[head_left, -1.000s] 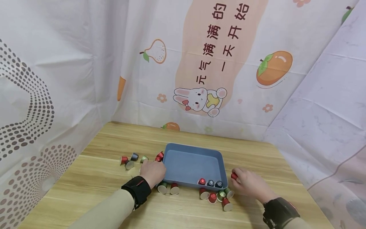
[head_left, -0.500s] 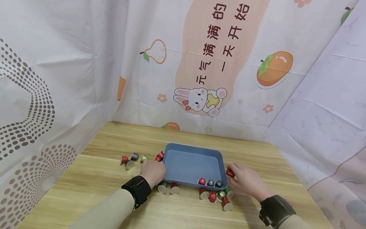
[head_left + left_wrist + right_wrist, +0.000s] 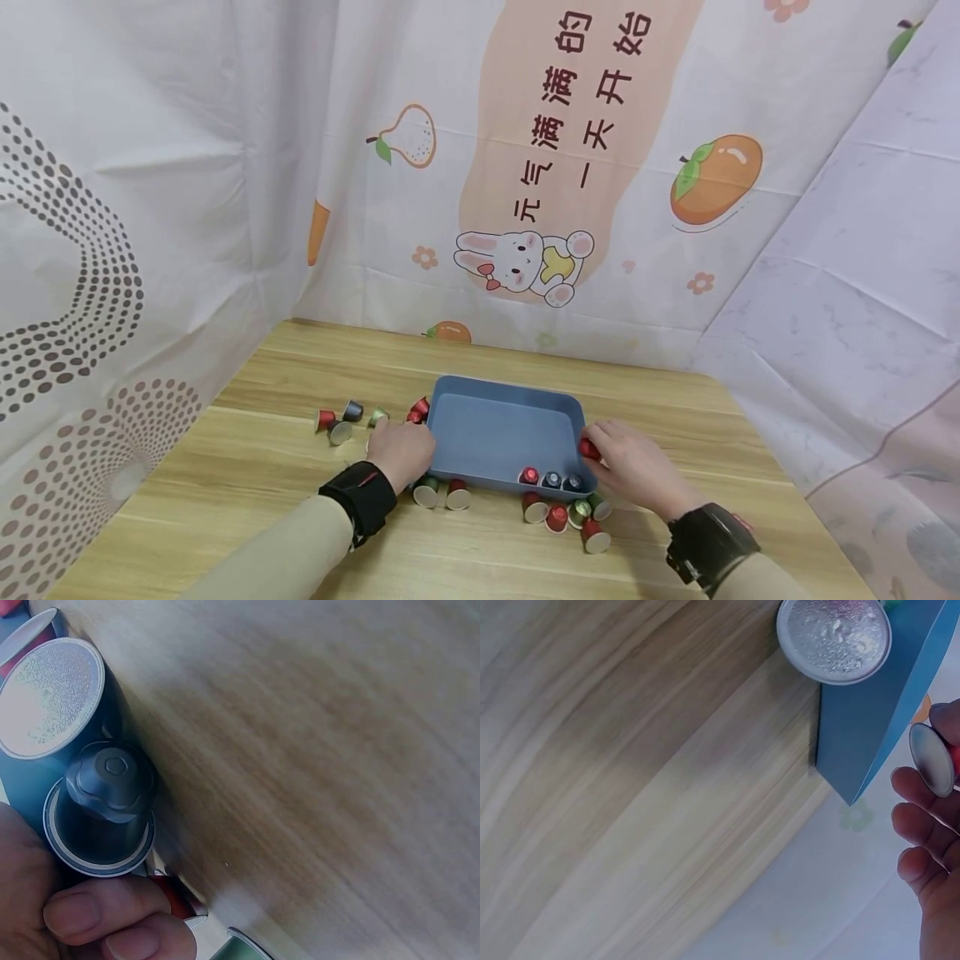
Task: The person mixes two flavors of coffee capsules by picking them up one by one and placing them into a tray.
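Right hand (image 3: 628, 467): fingers pinch a red pod (image 3: 589, 449) around its body, presumably for steadiness, the tray (image 3: 487, 429) beside the fingertips. Left hand (image 3: 401, 454): fingers curl near the tray; any grip cannot be told

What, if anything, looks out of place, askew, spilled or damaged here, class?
The back curtain looks askew: its rabbit and writing are turned sideways. Capsules also lie loosely outside the tray, some tipped on their sides, so they look scattered. I can see no spill or damage.
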### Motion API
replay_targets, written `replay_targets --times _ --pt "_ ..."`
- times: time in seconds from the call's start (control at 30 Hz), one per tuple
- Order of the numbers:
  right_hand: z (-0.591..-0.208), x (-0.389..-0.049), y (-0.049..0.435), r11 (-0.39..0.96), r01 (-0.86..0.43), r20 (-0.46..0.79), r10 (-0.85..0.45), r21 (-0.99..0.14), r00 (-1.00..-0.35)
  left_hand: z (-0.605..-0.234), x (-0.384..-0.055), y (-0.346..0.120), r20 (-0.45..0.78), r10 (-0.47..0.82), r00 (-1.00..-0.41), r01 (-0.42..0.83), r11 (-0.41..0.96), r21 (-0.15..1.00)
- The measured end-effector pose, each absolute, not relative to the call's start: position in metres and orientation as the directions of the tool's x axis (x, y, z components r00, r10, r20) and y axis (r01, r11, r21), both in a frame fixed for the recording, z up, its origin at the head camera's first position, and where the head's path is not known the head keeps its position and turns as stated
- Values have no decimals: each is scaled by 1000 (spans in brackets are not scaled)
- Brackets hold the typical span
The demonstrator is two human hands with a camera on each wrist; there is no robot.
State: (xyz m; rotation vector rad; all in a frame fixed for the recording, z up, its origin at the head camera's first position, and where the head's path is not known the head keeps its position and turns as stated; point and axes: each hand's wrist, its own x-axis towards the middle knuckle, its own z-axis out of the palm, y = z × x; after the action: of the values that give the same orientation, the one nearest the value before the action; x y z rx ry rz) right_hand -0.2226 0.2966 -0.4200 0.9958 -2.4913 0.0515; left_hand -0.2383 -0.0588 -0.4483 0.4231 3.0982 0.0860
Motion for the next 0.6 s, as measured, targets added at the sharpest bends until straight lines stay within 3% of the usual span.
replay_targets --times 0.2,0.6 --pt "-420 -223 291 741 -660 402 -645 123 -650 -448 -237 -59 -10 269 -963 268 962 54" --pt "-422 -229 280 692 -712 413 -686 119 -599 -448 -236 -58 -1 271 -963 271 962 43"
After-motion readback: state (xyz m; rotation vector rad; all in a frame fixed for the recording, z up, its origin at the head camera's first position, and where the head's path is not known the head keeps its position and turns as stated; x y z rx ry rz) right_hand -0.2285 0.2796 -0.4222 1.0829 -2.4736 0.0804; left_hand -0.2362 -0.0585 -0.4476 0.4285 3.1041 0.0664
